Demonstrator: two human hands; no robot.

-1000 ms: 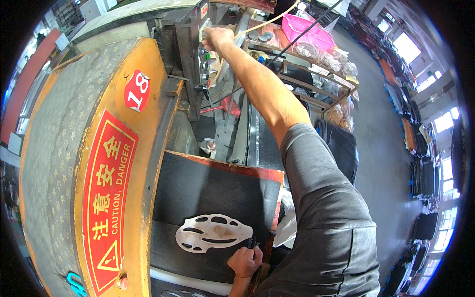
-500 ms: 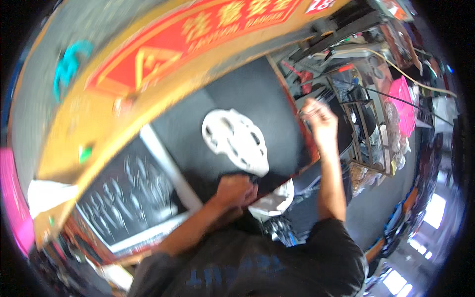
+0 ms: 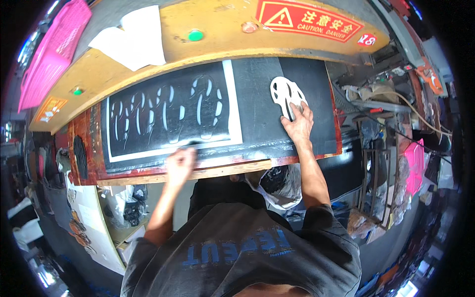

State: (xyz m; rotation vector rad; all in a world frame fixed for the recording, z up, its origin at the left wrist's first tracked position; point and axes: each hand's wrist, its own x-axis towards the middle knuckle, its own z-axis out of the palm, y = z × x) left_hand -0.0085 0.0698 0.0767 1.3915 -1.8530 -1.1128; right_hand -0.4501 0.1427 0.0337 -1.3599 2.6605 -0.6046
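A white, sole-shaped template (image 3: 287,91) with several elongated cut-outs lies on a black sheet (image 3: 255,104) at the right part of the bench. My right hand (image 3: 299,126) rests over its near end, fingers spread across it and thumb out to the left, hiding that end. Close to the bench's front edge is my left hand (image 3: 181,164), slightly blurred, its fingers curled together. A dark smear shows at its fingertips; what it is cannot be made out. Beyond that hand, a white-bordered black panel (image 3: 188,111) bears several sole-shaped outlines with light slots.
A yellow machine beam (image 3: 217,39) with a red warning label (image 3: 309,20) and a green button (image 3: 195,35) spans the far side. White sheets (image 3: 133,39) and a pink basket (image 3: 54,54) sit on it. A lined bin (image 3: 282,185) stands below the front edge.
My right hand has come from the bench's right edge onto the white template. My left hand has moved away from the template, leftward. The head view has turned, showing more of the left side.
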